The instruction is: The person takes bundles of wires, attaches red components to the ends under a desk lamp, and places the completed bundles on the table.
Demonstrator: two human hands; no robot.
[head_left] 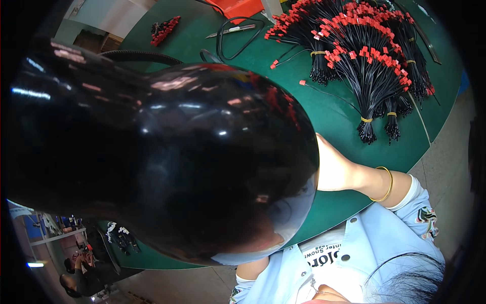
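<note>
Helmet (pixel 167 157), glossy black and rounded, fills most of my view and hides the middle of the green table (pixel 334 109). I see the right hand (pixel 331 169) pressed against the helmet's right edge, with a gold bangle (pixel 385 185) on the wrist; its fingers are behind the shell, so I cannot tell if they are open or closed. The left hand is hidden; only a bit of forearm shows below the helmet. Bundles of black wires with red tags (pixel 364 55) lie loose on the table at upper right, tied with yellow bands, well apart from the helmet. A smaller bundle (pixel 164 29) lies at upper left. An orange tray (pixel 240 7) sits at the far edge, its contents not visible.
</note>
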